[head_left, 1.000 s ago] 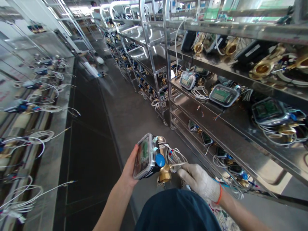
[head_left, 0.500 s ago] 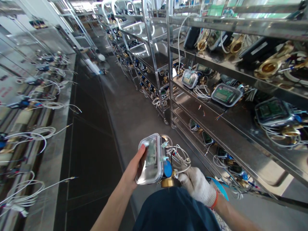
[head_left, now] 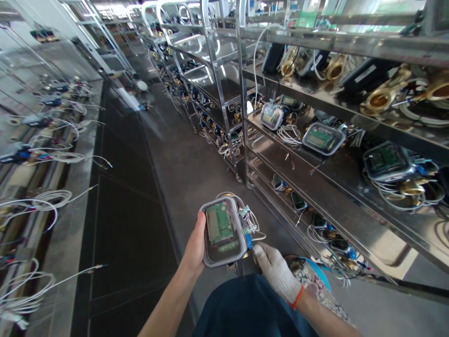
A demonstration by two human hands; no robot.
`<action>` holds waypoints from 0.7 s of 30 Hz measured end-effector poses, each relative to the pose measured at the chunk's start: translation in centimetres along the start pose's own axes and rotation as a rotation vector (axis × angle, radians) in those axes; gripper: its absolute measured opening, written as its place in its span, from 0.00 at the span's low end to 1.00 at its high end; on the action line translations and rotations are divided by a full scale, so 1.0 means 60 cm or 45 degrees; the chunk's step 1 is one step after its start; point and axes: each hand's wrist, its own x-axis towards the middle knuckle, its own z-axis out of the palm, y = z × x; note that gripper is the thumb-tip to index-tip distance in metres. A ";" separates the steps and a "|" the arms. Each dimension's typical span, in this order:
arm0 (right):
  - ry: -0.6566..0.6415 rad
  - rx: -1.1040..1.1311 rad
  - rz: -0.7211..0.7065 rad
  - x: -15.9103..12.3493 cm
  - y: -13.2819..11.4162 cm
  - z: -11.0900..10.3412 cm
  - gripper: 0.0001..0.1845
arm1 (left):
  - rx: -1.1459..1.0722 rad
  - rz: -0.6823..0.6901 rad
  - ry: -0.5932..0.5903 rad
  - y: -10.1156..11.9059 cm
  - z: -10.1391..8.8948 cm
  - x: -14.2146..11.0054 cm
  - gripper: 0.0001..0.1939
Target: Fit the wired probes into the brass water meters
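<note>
Now face-up: meter unit turned toward the camera

Now the meter unit sits between both hands in front of the body, its clear lid facing up so the green circuit board shows in full. Half a second ago the lid was tilted edge-on to the left and glare hid the board; a second ago the brass fitting and blue cap showed plainly below it, and both are now mostly hidden behind the housing.

Left hand: bare, closed on the unit's left edge, thumb lying along the lid rim. Right hand: in a white knit glove, curled at the unit's lower right corner, just under the bundle of white wires; whether it pinches a wire or the body I cannot tell.

Judgement: the turn puts the board side in view for reading or checking.

Right of the hands, a steel rack carries like units with coiled leads. Left of the hands, well apart, a bench with more white leads.
</note>
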 end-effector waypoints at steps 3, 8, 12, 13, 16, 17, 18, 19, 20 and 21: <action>-0.006 -0.030 0.033 -0.002 0.003 -0.001 0.28 | 0.006 -0.022 0.025 0.001 0.002 -0.003 0.24; -0.001 -0.070 0.031 -0.006 0.005 0.003 0.28 | 0.024 -0.026 0.014 -0.008 -0.010 -0.001 0.24; -0.123 -0.049 0.096 0.001 0.004 -0.010 0.29 | -0.056 -0.042 0.062 -0.013 -0.011 0.000 0.21; -0.160 -0.030 0.086 0.002 0.004 -0.017 0.29 | -0.091 -0.044 0.063 -0.014 -0.011 0.001 0.21; -0.179 0.056 0.061 -0.008 0.009 -0.033 0.29 | -0.166 -0.055 0.047 -0.014 -0.016 0.007 0.20; -0.178 0.121 0.115 -0.014 0.012 -0.036 0.29 | -0.184 -0.049 0.040 -0.014 -0.018 0.009 0.20; -0.197 0.232 0.223 -0.021 0.016 -0.036 0.28 | -0.206 -0.033 0.038 -0.014 -0.020 0.012 0.19; -0.236 0.396 0.370 -0.027 0.019 -0.032 0.27 | -0.234 -0.002 0.051 -0.014 -0.021 0.015 0.19; -0.289 0.601 0.516 -0.032 0.021 -0.026 0.25 | -0.268 0.035 0.073 -0.015 -0.022 0.017 0.18; -0.349 0.821 0.628 -0.036 0.022 -0.016 0.22 | -0.304 0.065 0.101 -0.017 -0.022 0.019 0.18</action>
